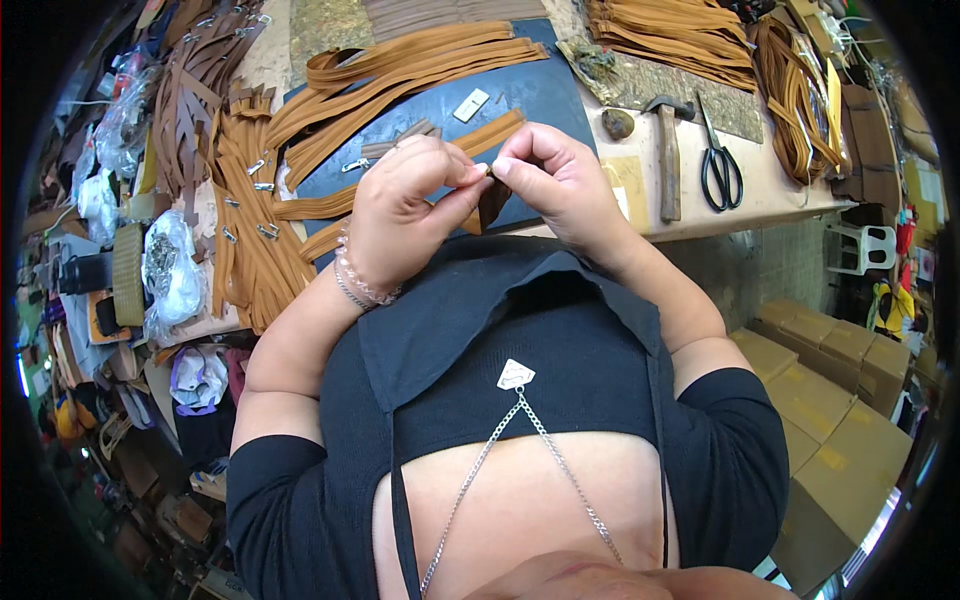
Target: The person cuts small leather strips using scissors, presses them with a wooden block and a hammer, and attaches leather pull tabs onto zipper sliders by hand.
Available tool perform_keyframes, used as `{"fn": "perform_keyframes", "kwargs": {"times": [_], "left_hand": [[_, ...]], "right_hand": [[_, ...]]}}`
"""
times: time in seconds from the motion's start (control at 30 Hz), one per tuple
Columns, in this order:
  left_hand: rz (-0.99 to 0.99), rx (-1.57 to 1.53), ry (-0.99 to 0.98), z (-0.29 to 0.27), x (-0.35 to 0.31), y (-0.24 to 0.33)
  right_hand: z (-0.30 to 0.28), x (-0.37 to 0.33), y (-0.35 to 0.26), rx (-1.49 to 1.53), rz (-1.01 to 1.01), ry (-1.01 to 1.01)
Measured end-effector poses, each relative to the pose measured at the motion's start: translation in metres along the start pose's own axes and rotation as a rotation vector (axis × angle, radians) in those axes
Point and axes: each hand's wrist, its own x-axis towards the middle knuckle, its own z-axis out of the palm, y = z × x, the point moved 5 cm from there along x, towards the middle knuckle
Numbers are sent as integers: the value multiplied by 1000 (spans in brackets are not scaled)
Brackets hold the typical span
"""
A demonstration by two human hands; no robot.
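My left hand (413, 195) and my right hand (562, 183) meet over the near edge of a dark blue mat (567, 95). Both are closed, thumb against forefinger, pinching the end of a brown zipper (491, 203) between them. Part of it hangs below the fingertips, and a small metallic bit shows at the pinch. Just beyond the fingers lies a tan zipper tape (492, 131). A small white rectangular piece (471, 105) rests on the mat. Several long tan zipper tapes (420, 47) stretch across the mat's far side.
More zippers with metal pulls (243, 190) drape over the table's left side. To the right lie a hammer (669, 170), black scissors (718, 155) and a round dark lump (618, 123). Bundled tapes (785, 100) sit farther right. Cardboard boxes (860, 470) and a white stool (862, 248) stand below.
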Motion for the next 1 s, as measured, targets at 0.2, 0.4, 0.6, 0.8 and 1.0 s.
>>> {"fn": "perform_keyframes", "kwargs": {"times": [0.2, 0.4, 0.6, 0.8, 1.0], "left_hand": [[94, 109, 30, 0, -4, 8], [-414, -400, 107, -3, -12, -18], [-448, -607, 160, 4, -15, -15], [-475, -594, 102, 3, -14, -23], [-336, -498, 184, -7, -10, -14]], "right_hand": [[4, 2, 5, 81, -1, 23], [14, -1, -14, 179, -34, -78], [14, 2, 6, 432, 35, -96], [15, 3, 3, 286, -48, -42], [17, -2, -10, 263, -106, -34]]}}
